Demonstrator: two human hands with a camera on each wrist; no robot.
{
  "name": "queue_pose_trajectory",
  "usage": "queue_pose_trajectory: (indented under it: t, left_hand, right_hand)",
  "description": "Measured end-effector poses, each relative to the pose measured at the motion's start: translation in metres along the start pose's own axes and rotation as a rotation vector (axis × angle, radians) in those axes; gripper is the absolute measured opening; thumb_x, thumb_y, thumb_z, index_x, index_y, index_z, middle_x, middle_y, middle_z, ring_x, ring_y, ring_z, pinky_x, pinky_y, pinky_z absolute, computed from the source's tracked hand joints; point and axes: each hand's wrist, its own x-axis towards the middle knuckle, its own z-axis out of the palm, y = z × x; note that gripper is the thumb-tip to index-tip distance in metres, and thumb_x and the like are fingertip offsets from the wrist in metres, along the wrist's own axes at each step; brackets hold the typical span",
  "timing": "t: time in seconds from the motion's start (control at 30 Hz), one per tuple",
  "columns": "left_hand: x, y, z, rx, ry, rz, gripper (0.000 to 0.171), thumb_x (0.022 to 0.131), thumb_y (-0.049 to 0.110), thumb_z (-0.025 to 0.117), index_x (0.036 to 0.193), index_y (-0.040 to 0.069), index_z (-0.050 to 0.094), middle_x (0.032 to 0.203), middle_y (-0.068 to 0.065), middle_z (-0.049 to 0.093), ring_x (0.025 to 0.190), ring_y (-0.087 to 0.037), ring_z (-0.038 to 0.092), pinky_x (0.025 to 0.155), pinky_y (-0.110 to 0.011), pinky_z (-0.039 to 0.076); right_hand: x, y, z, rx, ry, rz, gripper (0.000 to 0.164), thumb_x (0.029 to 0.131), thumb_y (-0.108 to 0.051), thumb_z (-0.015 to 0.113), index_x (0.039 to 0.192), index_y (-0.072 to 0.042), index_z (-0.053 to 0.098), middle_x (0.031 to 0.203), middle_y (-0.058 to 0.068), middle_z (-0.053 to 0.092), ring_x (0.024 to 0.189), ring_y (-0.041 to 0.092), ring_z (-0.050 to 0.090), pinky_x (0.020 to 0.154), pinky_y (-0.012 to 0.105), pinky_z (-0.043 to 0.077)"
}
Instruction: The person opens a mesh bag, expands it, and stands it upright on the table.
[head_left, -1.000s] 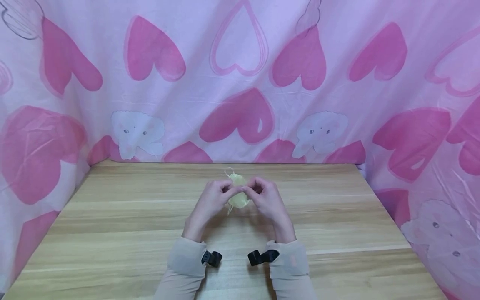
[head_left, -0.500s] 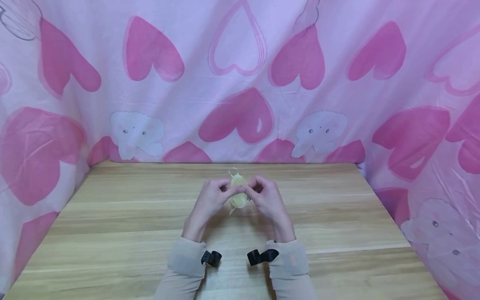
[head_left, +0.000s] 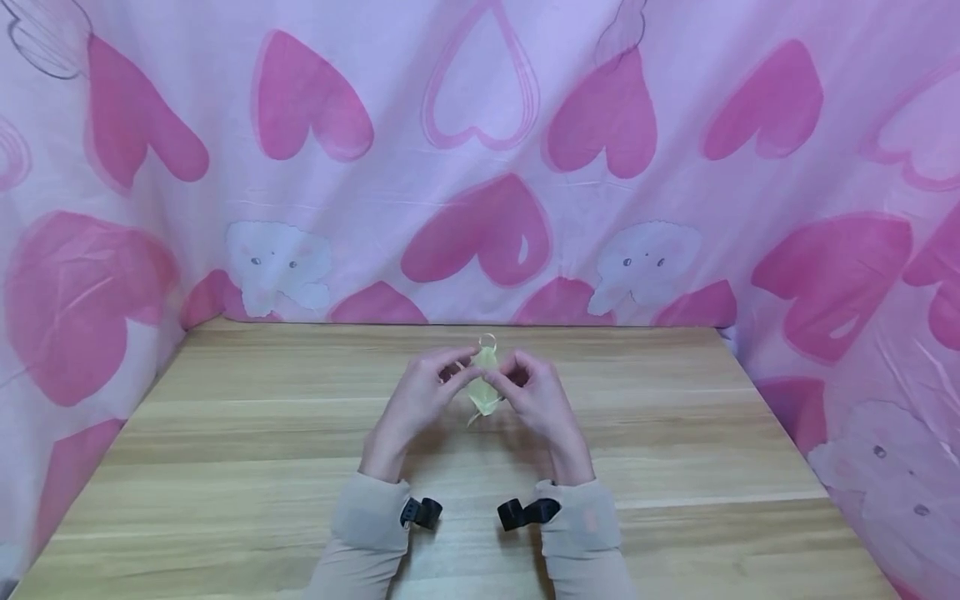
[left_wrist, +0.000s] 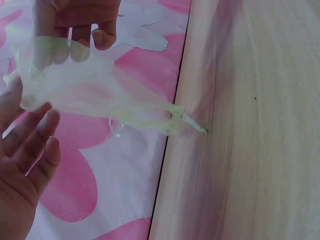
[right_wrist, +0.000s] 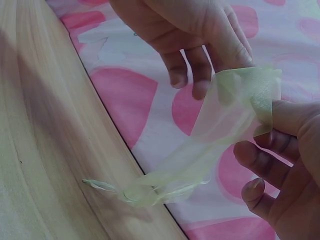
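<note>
A small pale yellow-green sheer drawstring pouch [head_left: 486, 393] is held up in front of the person, between both hands. My left hand [head_left: 420, 392] pinches one side of its edge, index finger and thumb spread at the fabric. From the other side, my right hand [head_left: 536, 392] pinches it with thumb and index finger, the thumbs close together in the head view. In the right wrist view the sheer pouch [right_wrist: 215, 135] hangs down with its cord end dangling, and fingers show faintly through the fabric. The other fingers of both hands are loosely curled.
A wood-grain table [head_left: 262, 467] lies beneath the hands. Behind it and at both sides hangs a pink curtain [head_left: 480, 108] with hearts and white animal figures. Black wrist cameras [head_left: 427, 513] sit on both beige sleeves [head_left: 372, 512].
The pouch has turned and looks narrower in the head view, its loop shifting to the right. My left index finger has lifted away from the thumb. My right hand stays nearly in place.
</note>
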Motion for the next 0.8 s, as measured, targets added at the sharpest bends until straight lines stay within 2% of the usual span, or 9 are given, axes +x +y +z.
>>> queue_pose_trajectory:
  t: [0.13,0.23,0.4,0.63,0.8]
  left_hand:
    - [0.0006,0.0004,0.0027,-0.007,0.03,0.043,0.018,0.093,0.007,0.067,0.109,0.003,0.072,0.098,-0.006,0.072,0.075,-0.009,0.064,0.07,-0.024,0.055]
    - [0.0009,0.0009,0.0042,-0.012,0.054,0.058,0.012,0.092,0.005,0.067,0.102,0.002,0.073,0.09,-0.005,0.072,0.073,-0.009,0.064,0.068,-0.024,0.055]
    - [0.0003,0.002,0.0043,-0.059,0.055,0.028,0.009,0.092,0.007,0.068,0.099,0.004,0.073,0.078,-0.003,0.069,0.066,-0.008,0.06,0.061,-0.026,0.053]
    - [0.0003,0.002,0.0048,-0.1,0.057,0.0,0.005,0.091,0.006,0.069,0.095,0.005,0.073,0.077,-0.007,0.069,0.062,-0.009,0.059,0.058,-0.027,0.052]
    - [0.0011,0.0029,0.006,-0.097,0.063,-0.009,0.004,0.09,0.008,0.071,0.094,0.006,0.072,0.077,-0.005,0.069,0.063,-0.009,0.06,0.059,-0.027,0.052]
  right_hand:
    - [0.0001,0.0017,0.0011,-0.013,-0.004,-0.017,0.015,0.087,0.002,0.071,0.078,0.004,0.06,0.068,0.009,0.058,0.059,0.011,0.049,0.052,0.02,0.039]
    - [0.0,0.0015,0.0017,-0.019,-0.006,-0.023,0.015,0.087,0.003,0.07,0.077,0.004,0.059,0.067,0.008,0.057,0.059,0.011,0.048,0.052,0.02,0.038]
    - [-0.0003,-0.0004,0.0025,-0.023,-0.001,-0.015,0.013,0.087,0.002,0.071,0.083,0.005,0.059,0.071,0.008,0.057,0.063,0.015,0.049,0.055,0.022,0.039]
    - [0.0001,-0.0031,0.0043,-0.01,-0.003,-0.038,0.02,0.092,-0.003,0.066,0.111,0.006,0.063,0.082,0.017,0.061,0.067,0.024,0.053,0.057,0.023,0.041]
    - [-0.0002,-0.0031,0.0051,-0.016,0.018,-0.087,0.012,0.094,0.004,0.06,0.102,0.01,0.067,0.08,0.024,0.063,0.066,0.034,0.059,0.057,0.021,0.045]
